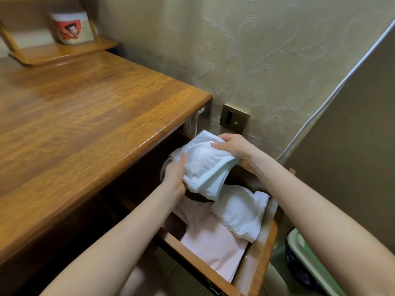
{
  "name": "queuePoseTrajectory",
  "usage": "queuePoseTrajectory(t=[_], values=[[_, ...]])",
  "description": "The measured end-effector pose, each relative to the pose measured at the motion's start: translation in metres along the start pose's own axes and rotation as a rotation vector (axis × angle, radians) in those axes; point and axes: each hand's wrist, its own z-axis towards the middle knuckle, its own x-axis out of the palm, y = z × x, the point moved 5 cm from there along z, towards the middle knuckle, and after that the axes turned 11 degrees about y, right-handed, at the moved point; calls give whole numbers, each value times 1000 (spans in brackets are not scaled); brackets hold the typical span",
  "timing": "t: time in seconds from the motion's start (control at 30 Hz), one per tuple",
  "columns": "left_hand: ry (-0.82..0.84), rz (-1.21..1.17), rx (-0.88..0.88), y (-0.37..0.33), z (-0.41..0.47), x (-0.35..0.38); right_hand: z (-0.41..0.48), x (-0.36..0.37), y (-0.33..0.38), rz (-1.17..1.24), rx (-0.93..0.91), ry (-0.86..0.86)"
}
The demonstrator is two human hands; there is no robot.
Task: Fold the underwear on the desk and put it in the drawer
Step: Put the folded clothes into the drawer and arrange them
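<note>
A folded pale blue-white underwear [203,165] hangs over the far end of the open wooden drawer [259,256] beside the desk [85,116]. My left hand [174,173] grips its left edge, thumb on top. My right hand [233,147] pinches its upper right edge. Inside the drawer lie another folded white piece [240,212] and a pink garment [211,242].
A white tub with a red label [72,27] stands on a small wooden shelf at the desk's back. A wall socket [234,119] and a white cable [333,92] are on the patterned wall. A green-rimmed bin with a black liner [303,259] sits at the drawer's right.
</note>
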Motion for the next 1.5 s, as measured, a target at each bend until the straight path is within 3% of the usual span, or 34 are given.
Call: queuePoseTrajectory(t=[0.07, 0.13, 0.2, 0.3, 0.33, 0.4, 0.47, 0.53, 0.67, 0.83, 1.07, 1.13, 1.2, 1.27, 1.3, 1.37, 1.5], values=[[17, 25, -48, 0, 4, -5, -7, -5, 15, -197, -60, -70], [195, 89, -173, 6, -4, 5, -16, -17, 25, -444, -53, -43], [349, 139, -355, 24, -21, 18, -24, -28, 25, -794, 123, 49], [396, 182, -545, 57, -40, 29, -40, -28, 8, -1189, 507, 155], [393, 180, -573, 67, -42, 31, -43, -26, 4, -1309, 548, 118], [366, 180, -562, 73, -42, 37, -44, -20, 1, -1454, 428, -73], [325, 230, -479, 71, -37, 38, -48, -12, 9, -1476, 165, -287], [263, 299, -425, 66, -31, 35, -53, -5, 13, -1417, 24, -283], [248, 515, -465, 67, -24, 31, -55, 16, -13, -1284, 303, 182], [283, 409, -567, 69, -29, 34, -48, 7, -19, -1223, 330, 148], [338, 241, -566, 64, -31, 31, -58, 2, -1, -1074, 260, 192], [289, 355, -589, 69, -39, 16, -59, 12, -10, -1060, 288, 278], [211, 673, -580, 72, -47, 2, -56, 26, -33, -1098, 376, 389], [179, 1029, -463, 68, -47, -4, -51, 31, -48, -1104, 401, 416], [155, 1044, -393, 64, -44, -5, -52, 28, -45, -1091, 381, 399], [176, 848, -336, 56, -38, 4, -58, 17, -22, -1054, 328, 323], [351, 363, -401, 46, -29, 42, -69, -3, 21, -1046, 252, 142]])
